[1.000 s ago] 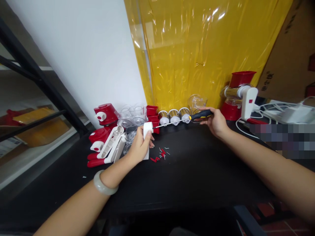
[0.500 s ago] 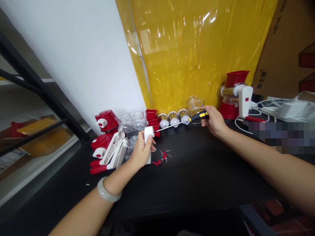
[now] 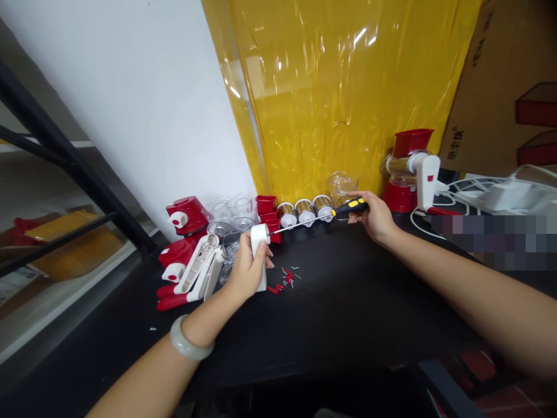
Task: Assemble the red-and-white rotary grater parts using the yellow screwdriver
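My left hand (image 3: 249, 266) is closed around a white plastic crank handle part (image 3: 260, 233), its round end up and tilted toward the right. In my right hand (image 3: 375, 217) is a long screwdriver (image 3: 350, 206) with a black and yellow grip. The screwdriver's shaft runs left, and its tip meets the round end of the white part; whether it sits in a screw I cannot tell. Small screws (image 3: 296, 275) and little red plastic pieces (image 3: 275, 289) lie on the black table (image 3: 339, 325) just right of my left hand.
White crank handles with red grips (image 3: 196, 273), red bases (image 3: 188, 213) and clear plastic parts (image 3: 241, 210) stand at the left. Metal grater drums (image 3: 305, 211) line the back. An assembled drum grater (image 3: 400, 197), white cables and a power strip (image 3: 505, 194) are at the right.
The view has shifted slightly, so most things appear a little further left. Both hands keep their holds, and the screwdriver stays against the white part.
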Demonstrator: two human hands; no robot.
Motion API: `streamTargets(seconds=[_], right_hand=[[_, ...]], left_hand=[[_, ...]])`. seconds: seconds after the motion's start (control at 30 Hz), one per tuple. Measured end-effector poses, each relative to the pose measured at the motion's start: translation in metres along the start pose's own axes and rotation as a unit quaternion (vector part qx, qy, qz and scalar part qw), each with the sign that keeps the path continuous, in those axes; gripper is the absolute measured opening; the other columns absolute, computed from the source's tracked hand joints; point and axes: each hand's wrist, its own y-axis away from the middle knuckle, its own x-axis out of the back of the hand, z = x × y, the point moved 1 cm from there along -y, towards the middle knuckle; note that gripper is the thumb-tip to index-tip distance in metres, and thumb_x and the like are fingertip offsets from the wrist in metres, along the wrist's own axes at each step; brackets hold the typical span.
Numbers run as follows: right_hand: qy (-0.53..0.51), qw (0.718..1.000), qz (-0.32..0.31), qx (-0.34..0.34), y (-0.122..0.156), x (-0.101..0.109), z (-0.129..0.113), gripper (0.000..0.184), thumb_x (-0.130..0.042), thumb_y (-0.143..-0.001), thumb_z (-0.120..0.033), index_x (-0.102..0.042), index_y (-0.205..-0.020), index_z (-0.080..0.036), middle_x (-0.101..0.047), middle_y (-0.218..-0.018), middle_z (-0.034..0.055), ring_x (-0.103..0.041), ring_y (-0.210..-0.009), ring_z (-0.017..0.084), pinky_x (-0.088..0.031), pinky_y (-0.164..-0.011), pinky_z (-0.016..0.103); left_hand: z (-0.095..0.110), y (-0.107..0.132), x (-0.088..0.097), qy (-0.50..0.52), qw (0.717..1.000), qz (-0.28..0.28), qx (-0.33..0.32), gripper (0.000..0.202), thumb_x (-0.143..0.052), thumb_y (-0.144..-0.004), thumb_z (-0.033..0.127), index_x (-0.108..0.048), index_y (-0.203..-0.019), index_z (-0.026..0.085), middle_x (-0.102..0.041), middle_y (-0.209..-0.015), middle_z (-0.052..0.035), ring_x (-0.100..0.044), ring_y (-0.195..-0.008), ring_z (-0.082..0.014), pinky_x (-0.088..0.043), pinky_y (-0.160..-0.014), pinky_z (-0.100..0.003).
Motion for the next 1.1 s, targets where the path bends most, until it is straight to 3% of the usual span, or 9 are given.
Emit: streamTargets(seconds=[0.17,0.33,0.6,0.87,1.1], right_hand=[[0.015,1.0,0.022,0.014,-0.0003,-0.0025,-0.0048,0.022,-0.058,-0.079,-0.044,-0.058,-0.085,-0.024,-0.047,-0.043,-0.0074,-0.043,-0.032,0.013,-0.036,-0.031,0.024],[0.051,0.997,0.01,0.058,-0.005,0.0008,-0.0061,0.029,-0.057,-0.081,-0.053,-0.058,-0.077,-0.023,-0.037,-0.037,-0.0084,-0.038,-0.029,0.011,-0.033,-0.032,0.023],[0.027,0.999,-0.027,0.007,-0.0037,0.0028,-0.0093,0.034,-0.041,-0.086,-0.051,-0.06,-0.086,-0.023,-0.061,-0.058,0.0018,-0.059,-0.047,0.018,-0.043,-0.042,0.029],[0.028,0.999,-0.011,0.034,-0.0065,0.0043,-0.0048,0.023,-0.05,-0.083,-0.046,-0.057,-0.085,-0.024,-0.053,-0.055,-0.0029,-0.052,-0.041,0.014,-0.043,-0.04,0.028],[0.064,0.996,0.007,0.058,-0.0096,0.0068,-0.0012,0.03,-0.058,-0.082,-0.054,-0.057,-0.081,-0.024,-0.042,-0.043,-0.0077,-0.04,-0.03,0.011,-0.038,-0.033,0.026]], left_hand=[[0.001,-0.0025,0.0,-0.001,1.0,0.0,-0.014,0.028,-0.039,-0.097,0.047,-0.038,-0.106,0.021,-0.058,-0.079,0.0031,-0.061,-0.056,-0.0097,-0.05,-0.057,-0.027],[0.0008,-0.0043,-0.0002,-0.015,1.0,-0.007,-0.005,0.028,-0.042,-0.096,0.047,-0.038,-0.105,0.02,-0.059,-0.076,0.0029,-0.06,-0.053,-0.0101,-0.049,-0.054,-0.026],[0.0007,-0.0075,-0.0015,-0.009,1.0,0.0,-0.011,0.026,-0.044,-0.095,0.044,-0.039,-0.106,0.021,-0.06,-0.075,0.0018,-0.06,-0.052,-0.0104,-0.048,-0.053,-0.026],[0.0064,-0.0066,-0.0023,-0.037,0.999,-0.017,-0.009,0.024,-0.042,-0.096,0.043,-0.037,-0.102,0.021,-0.059,-0.075,0.003,-0.061,-0.052,-0.0104,-0.048,-0.054,-0.027],[0.0095,-0.006,-0.0039,-0.033,0.999,-0.031,-0.005,0.025,-0.043,-0.095,0.043,-0.037,-0.105,0.02,-0.06,-0.075,0.003,-0.061,-0.052,-0.0107,-0.049,-0.054,-0.026]])
